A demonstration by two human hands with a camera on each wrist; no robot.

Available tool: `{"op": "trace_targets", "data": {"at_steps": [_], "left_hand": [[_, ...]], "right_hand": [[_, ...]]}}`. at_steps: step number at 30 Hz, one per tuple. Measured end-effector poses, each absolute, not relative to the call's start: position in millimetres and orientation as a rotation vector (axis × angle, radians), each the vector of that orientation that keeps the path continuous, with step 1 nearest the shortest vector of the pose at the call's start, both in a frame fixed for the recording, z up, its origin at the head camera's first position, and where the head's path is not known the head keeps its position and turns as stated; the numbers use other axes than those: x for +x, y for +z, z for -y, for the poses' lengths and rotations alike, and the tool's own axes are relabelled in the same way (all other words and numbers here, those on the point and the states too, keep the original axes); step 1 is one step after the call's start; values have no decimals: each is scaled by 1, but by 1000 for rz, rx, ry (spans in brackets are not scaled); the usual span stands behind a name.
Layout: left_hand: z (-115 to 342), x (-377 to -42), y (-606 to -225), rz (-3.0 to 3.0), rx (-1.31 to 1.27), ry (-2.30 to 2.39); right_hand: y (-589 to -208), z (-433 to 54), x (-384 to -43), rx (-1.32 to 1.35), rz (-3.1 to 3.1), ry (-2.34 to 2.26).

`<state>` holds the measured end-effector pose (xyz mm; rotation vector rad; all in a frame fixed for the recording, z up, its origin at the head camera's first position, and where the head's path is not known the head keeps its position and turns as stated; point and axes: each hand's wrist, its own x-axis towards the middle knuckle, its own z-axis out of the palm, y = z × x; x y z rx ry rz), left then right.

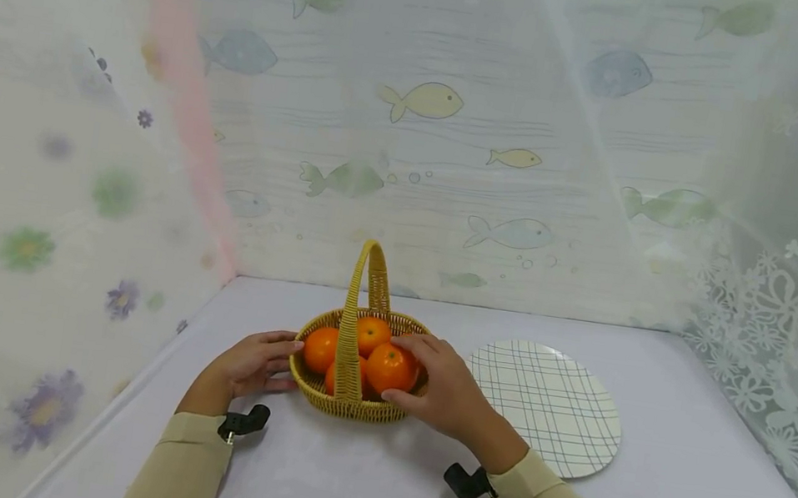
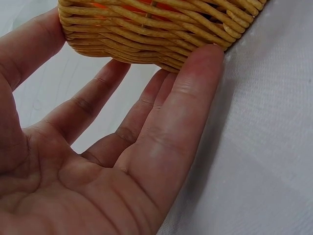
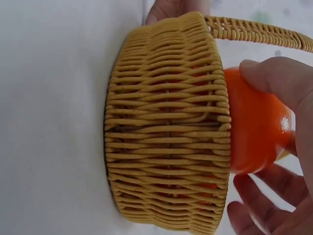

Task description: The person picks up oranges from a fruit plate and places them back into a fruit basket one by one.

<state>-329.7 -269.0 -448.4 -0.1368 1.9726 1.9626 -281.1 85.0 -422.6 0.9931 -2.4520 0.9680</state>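
A yellow wicker basket (image 1: 366, 413) with a tall arched handle (image 1: 351, 310) stands on the table, holding several oranges (image 1: 319, 349). My left hand (image 1: 250, 367) touches the basket's left side; the left wrist view shows its fingers (image 2: 190, 93) fairly straight, their tips against the weave. With thumb and fingers spread round it, my right hand (image 1: 447, 390) holds a glossy orange (image 1: 391, 367) at the right half of the basket. In the right wrist view this orange (image 3: 257, 127) sticks out above the rim. The handle partly hides another orange at the front.
To the right of the basket lies a round white plate (image 1: 552, 408) with a dark grid pattern. A white cloth (image 1: 338, 485) covers the table. Sheer curtains with fish and flowers hang behind and at both sides.
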Motion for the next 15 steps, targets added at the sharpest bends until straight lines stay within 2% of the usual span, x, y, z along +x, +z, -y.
{"op": "trace_targets", "data": {"at_steps": [15], "left_hand": [[268,-328,-443,-2072,-147,1881]], "right_hand": [[-415,-98,-282,923,2550,1022]]}}
